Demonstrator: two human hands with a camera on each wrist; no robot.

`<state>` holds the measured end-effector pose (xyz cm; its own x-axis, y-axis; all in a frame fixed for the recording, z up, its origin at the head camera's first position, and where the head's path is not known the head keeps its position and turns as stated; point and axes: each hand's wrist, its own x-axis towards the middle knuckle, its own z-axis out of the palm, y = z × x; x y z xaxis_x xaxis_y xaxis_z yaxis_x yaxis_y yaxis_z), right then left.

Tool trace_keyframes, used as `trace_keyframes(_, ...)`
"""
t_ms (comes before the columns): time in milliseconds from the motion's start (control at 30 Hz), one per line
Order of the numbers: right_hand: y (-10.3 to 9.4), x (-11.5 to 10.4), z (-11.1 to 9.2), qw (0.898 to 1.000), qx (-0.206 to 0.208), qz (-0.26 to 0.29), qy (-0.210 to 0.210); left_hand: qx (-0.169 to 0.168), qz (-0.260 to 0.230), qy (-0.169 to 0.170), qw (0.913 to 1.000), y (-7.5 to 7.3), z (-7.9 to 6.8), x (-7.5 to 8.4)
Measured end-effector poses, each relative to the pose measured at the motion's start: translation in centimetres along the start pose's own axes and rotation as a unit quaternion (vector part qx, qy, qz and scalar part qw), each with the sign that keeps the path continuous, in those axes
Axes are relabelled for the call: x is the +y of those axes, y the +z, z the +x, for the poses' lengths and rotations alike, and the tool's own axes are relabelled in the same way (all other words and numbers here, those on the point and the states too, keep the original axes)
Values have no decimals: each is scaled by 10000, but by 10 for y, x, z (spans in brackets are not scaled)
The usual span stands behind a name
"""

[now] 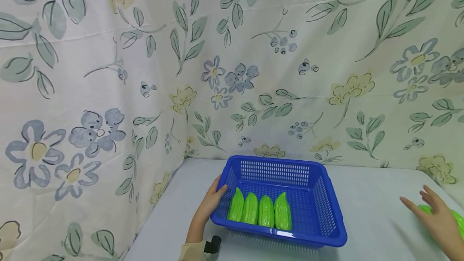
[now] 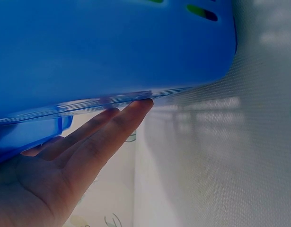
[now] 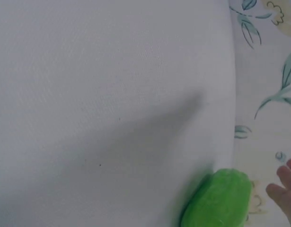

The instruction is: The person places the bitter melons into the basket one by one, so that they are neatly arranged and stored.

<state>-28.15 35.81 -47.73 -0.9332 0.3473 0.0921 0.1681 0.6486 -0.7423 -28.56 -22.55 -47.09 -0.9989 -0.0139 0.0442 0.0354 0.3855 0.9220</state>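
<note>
A blue plastic basket (image 1: 306, 208) stands on the white table, with several green bitter melons (image 1: 266, 211) lying side by side along its front left. My left hand (image 1: 211, 199) holds the basket's left side, thumb at the rim. In the left wrist view, the fingers (image 2: 110, 135) of that hand stretch along the outside of the blue wall. At the far right, my right hand (image 1: 436, 216) hovers with spread fingers over another bitter melon (image 1: 457, 222), partly covering it. The right wrist view shows this melon (image 3: 221, 201) near the fingertips (image 3: 277, 193).
White table surface (image 1: 377, 200) lies between the basket and my right hand. A floral cloth (image 1: 268, 71) hangs behind the table and along its sides. A black strap piece (image 1: 213, 245) sits at my left wrist.
</note>
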Motion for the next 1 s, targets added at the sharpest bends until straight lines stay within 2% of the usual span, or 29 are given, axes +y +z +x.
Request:
trace_keyframes(167, -1, 8, 0, 9991, 37, 211, 354, 9, 35, 40, 10000, 1, 0, 0)
trace_keyframes(367, -2, 13, 1, 9938, -234, -9, 1083, -8, -42, 47, 10000, 1, 0, 0)
trace_keyframes(500, -2, 16, 0, 9929, -223, -160, 1157, -16, -105, 18, 9999, 1, 0, -1)
trace_keyframes(700, -2, 18, -2, 9903, 57, -105, 1387, -55, -45, 81, 9999, 2, 1, -1)
trace_keyframes(900, 1, 41, 12, 9859, 58, -221, 1655, -51, -41, 28, 10000, 1, 0, -1)
trace_keyframes(1000, 1, 48, 17, 9853, 104, -45, 1703, -49, -23, 36, 10000, 0, 0, -1)
